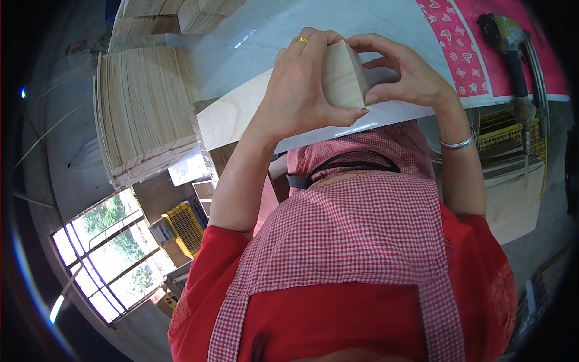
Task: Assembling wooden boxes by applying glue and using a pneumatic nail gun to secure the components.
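**Pale wooden piece held upright between two hands**

From where I stand, both hands are busy with one pale wooden piece (342,78) at the near side of the worktable (259,42). The left hand (295,84) wraps it from the left: fingers over the far edge, thumb stretched along the near edge. The right hand (417,75) takes the right side in a looser curve, fingertips at the far corner and thumb at the near corner, leaving a gap between palm and wood. So both are grasping, neither released.

The piece sits squarely between them, its narrow right side running from far to near, across the line joining the hands. The left palm is nearer; the right meets it only by the tips. A long pale board (234,113) slants out leftward beneath the left wrist; I can't tell whether the two are joined. Beyond it stands a stack of thin boards (142,108).
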Action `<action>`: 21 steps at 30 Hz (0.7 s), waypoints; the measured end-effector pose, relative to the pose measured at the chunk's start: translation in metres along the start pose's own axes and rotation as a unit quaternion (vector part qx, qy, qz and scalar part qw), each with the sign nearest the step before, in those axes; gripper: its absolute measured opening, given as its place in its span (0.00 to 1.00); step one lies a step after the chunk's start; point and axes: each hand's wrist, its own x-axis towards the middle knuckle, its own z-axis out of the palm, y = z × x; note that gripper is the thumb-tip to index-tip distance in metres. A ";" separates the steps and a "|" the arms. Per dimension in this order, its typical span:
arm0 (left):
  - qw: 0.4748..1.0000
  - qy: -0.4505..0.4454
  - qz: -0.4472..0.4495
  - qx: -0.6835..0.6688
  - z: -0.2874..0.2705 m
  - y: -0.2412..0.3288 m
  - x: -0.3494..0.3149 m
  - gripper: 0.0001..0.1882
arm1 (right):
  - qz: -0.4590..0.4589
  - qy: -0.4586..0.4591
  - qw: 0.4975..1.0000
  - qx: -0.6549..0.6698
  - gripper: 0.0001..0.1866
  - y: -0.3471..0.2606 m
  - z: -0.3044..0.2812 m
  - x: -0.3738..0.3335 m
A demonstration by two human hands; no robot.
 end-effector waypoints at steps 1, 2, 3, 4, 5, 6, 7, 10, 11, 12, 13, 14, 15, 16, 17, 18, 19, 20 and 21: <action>1.000 0.002 0.000 0.002 0.000 0.000 0.000 0.46 | -0.003 0.002 1.000 -0.006 0.47 0.000 0.000 0.000; 1.000 0.001 0.000 0.001 0.001 0.000 0.000 0.46 | -0.007 0.005 1.000 -0.013 0.46 0.000 0.000 0.000; 1.000 0.004 -0.001 0.003 0.001 0.000 0.000 0.46 | -0.010 0.008 1.000 -0.020 0.46 0.000 0.000 0.000; 1.000 0.006 -0.001 0.004 0.002 0.000 -0.001 0.46 | -0.010 0.008 1.000 -0.019 0.46 0.001 0.000 0.000; 1.000 0.009 -0.002 0.006 0.002 0.000 -0.001 0.46 | -0.015 0.011 1.000 -0.019 0.46 0.001 0.001 0.000; 1.000 0.008 -0.003 0.005 0.003 0.000 -0.001 0.46 | -0.019 0.014 1.000 -0.019 0.45 0.002 0.001 -0.001; 1.000 0.010 0.003 0.017 0.002 0.000 -0.001 0.47 | -0.025 0.017 0.999 -0.020 0.45 0.002 0.002 -0.001; 0.999 0.014 0.012 0.040 0.003 0.000 -0.001 0.47 | -0.030 0.021 0.999 -0.026 0.45 0.005 0.002 0.000; 0.999 0.015 0.012 0.037 0.003 0.000 -0.001 0.47 | -0.032 0.023 0.999 -0.029 0.45 0.006 0.002 0.001; 0.999 0.017 0.012 0.035 0.004 0.000 0.000 0.47 | -0.032 0.023 0.999 -0.028 0.45 0.006 0.002 0.001; 0.999 0.018 0.012 0.032 0.004 0.000 -0.001 0.47 | -0.030 0.021 0.999 -0.033 0.46 0.006 0.001 0.002; 0.999 0.018 0.012 0.033 0.004 0.000 -0.001 0.47 | -0.028 0.019 0.999 -0.038 0.46 0.005 0.000 0.002; 1.000 0.017 0.007 0.024 0.004 0.000 -0.001 0.47 | -0.026 0.017 0.999 -0.043 0.47 0.005 -0.001 0.003; 1.000 0.017 0.001 0.016 0.004 0.000 -0.002 0.47 | -0.027 0.017 0.999 -0.043 0.47 0.004 -0.001 0.003; 1.000 0.017 -0.003 0.008 0.004 0.000 -0.001 0.47 | -0.025 0.007 0.999 -0.042 0.46 0.002 -0.002 0.004; 1.000 0.018 -0.002 0.009 0.004 0.000 -0.001 0.47 | -0.024 -0.002 0.999 -0.040 0.45 0.000 -0.003 0.004; 1.000 0.015 -0.005 0.009 0.004 0.001 -0.001 0.47 | -0.023 -0.012 0.999 -0.039 0.44 -0.001 -0.004 0.005; 1.000 0.013 -0.008 0.009 0.004 0.001 -0.002 0.47 | -0.025 -0.012 0.999 -0.040 0.44 -0.001 -0.006 0.007; 1.000 0.011 -0.011 0.009 0.003 0.002 -0.002 0.47 | -0.046 -0.019 0.999 -0.015 0.39 0.001 -0.009 0.011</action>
